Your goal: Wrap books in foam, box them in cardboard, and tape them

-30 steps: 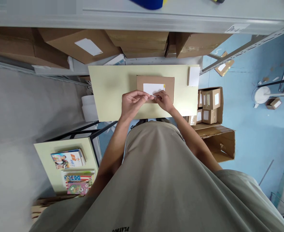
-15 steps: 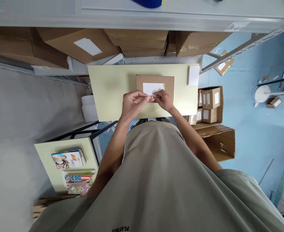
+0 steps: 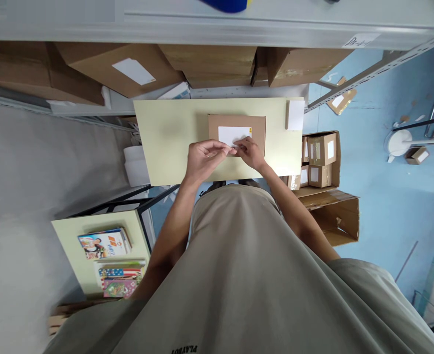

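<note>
A brown cardboard box point(image 3: 213, 129) lies flat on the pale yellow table point(image 3: 169, 142). On top of it is a white label point(image 3: 233, 132) with a small yellow mark at its upper right corner. My left hand point(image 3: 204, 158) is over the box's lower left part, thumb and fingers pinched together. Close against it, my right hand point(image 3: 251, 152) has its fingertips pinched at the label's lower edge. The fingertips of both hands meet there. Whatever they hold is too small and covered to make out.
A white stack of paper point(image 3: 295, 115) lies at the table's right end. Behind, a shelf holds large cartons point(image 3: 217, 64). On the right stands an open carton of small boxes point(image 3: 323, 150). A side table at lower left carries books point(image 3: 104, 243); white rolls point(image 3: 136, 166) stand beside the main table.
Almost nothing differs. Both hands stay pinched at the label's lower edge, with only a slight shift of the fingertips; the box stays in place.
</note>
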Demonstrator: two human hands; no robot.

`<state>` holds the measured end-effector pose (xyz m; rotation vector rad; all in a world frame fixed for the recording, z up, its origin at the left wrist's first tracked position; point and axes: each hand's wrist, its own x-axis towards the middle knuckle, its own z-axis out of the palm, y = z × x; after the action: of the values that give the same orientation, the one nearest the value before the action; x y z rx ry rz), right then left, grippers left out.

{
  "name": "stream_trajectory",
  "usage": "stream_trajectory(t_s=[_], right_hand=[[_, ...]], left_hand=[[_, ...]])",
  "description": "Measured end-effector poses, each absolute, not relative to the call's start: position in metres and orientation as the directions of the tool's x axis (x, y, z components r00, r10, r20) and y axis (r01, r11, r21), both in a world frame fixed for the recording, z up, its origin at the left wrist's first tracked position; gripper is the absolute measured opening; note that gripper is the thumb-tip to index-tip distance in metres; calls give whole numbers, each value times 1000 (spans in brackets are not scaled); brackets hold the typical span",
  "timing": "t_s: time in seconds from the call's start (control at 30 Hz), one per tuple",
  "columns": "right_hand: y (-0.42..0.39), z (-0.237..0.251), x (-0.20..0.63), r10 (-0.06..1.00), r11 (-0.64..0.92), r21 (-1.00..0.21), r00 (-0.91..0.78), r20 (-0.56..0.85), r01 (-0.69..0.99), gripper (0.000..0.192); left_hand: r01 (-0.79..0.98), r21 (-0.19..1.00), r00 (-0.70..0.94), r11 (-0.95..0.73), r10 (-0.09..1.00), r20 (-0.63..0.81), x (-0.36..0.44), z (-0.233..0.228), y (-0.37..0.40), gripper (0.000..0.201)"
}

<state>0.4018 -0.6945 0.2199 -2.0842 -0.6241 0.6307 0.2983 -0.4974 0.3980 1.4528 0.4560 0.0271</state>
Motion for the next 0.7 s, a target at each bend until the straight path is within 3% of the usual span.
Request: stream_trajectory(t_s=[0.4, 0.7], right_hand=[[-693, 224, 402, 629, -523, -827, 747, -212, 206, 31], [-693, 226, 402, 625, -522, -829, 751, -212, 200, 35]], left_hand=[[263, 958, 913, 113, 291, -285, 297, 394, -496, 30], [318, 931, 875, 178, 322, -360, 300, 399, -499, 40]])
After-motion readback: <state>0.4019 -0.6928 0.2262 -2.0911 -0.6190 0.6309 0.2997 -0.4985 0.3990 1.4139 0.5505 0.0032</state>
